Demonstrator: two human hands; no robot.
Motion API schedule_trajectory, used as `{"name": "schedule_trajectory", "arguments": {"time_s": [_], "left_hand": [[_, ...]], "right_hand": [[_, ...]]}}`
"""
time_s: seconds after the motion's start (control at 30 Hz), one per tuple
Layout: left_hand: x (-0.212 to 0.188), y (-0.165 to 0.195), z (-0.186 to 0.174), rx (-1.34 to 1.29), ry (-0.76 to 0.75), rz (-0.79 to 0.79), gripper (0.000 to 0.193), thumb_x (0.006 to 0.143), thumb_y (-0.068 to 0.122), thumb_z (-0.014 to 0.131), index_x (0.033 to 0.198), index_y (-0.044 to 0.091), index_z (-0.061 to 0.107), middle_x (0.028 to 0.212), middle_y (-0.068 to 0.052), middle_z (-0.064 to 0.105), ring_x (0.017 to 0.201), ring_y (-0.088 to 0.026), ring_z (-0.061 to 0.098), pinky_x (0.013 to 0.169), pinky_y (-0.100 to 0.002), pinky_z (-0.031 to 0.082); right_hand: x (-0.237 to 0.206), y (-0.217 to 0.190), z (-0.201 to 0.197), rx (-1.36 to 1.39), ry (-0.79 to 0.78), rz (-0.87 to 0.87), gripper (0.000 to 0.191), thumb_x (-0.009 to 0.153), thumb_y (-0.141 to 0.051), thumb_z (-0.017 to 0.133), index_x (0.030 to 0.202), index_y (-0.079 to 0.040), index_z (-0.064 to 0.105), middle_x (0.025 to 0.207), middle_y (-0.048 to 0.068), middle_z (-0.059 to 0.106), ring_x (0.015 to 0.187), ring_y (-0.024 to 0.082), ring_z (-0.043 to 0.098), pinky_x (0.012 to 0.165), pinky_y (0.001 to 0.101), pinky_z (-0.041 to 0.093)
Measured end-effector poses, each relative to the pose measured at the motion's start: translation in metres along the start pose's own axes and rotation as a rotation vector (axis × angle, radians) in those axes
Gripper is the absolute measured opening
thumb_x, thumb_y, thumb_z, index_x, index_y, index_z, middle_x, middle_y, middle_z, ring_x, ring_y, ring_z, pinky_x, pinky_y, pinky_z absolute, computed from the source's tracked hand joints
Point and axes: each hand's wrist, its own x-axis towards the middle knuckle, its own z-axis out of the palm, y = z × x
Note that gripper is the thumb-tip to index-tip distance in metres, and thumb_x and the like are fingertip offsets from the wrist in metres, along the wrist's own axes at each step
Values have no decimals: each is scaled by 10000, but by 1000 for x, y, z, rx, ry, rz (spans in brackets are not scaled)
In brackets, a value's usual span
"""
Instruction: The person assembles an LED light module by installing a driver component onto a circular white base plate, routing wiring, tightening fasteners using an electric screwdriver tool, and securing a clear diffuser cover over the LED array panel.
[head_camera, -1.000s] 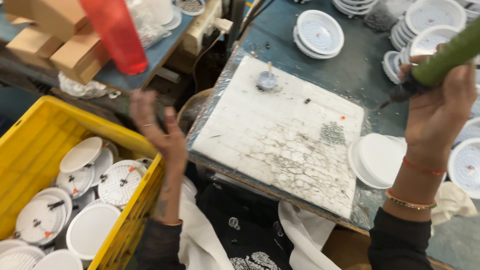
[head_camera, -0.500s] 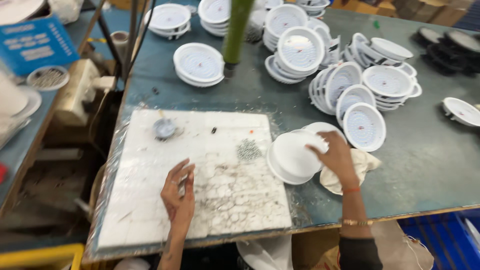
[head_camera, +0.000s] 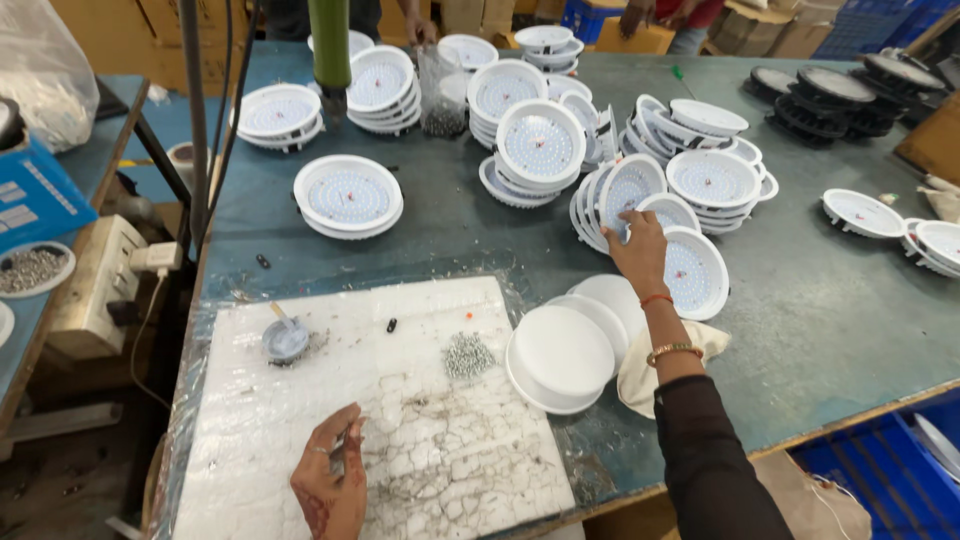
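The right hand (head_camera: 638, 245) is reaching out over the worktop (head_camera: 850, 330), fingers spread apart and touching a white round lamp disc (head_camera: 668, 212) leaning in a row of discs; pinching its rim squarely would probably be lifting it without toppling its neighbours; the left hand (head_camera: 330, 480) is resting on the cracked white board (head_camera: 440, 450), fingers closed together on a small dark tool (head_camera: 338, 458); one heap of screws (head_camera: 468, 354) and one small glue cup (head_camera: 285, 338) are lying on the board; three plain white covers (head_camera: 562, 352) are sitting stacked just beside it.
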Motion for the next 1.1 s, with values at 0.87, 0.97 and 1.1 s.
{"name": "schedule_trajectory", "arguments": {"time_s": [0.87,0.97,1.1], "left_hand": [[5,-21,2,41,-46,-16,254,966,47,606,1185,48,734,1116,-147,760,978,-210,758,781,-354,636],[-5,-12,-5,-46,7,25,258,973,45,600,1200,62,722,1091,-122,774,936,-206,761,762,-359,627],[-11,0,-12,-61,141,230,227,980,90,625,1179,67,734,1145,-101,760,971,-198,754,801,-340,630]], "right_hand": [[-71,-18,-128,-49,63,-56,227,883,-42,735,1108,-51,760,1043,127,738,852,337,678,738,437,527],[-103,-73,-141,58,-14,-322,207,855,-3,700,1053,-43,747,1015,128,724,899,340,682,774,440,541],[-160,-153,-121,276,-195,-504,207,832,38,655,1004,-43,737,1002,71,740,867,255,722,708,372,581]]}}
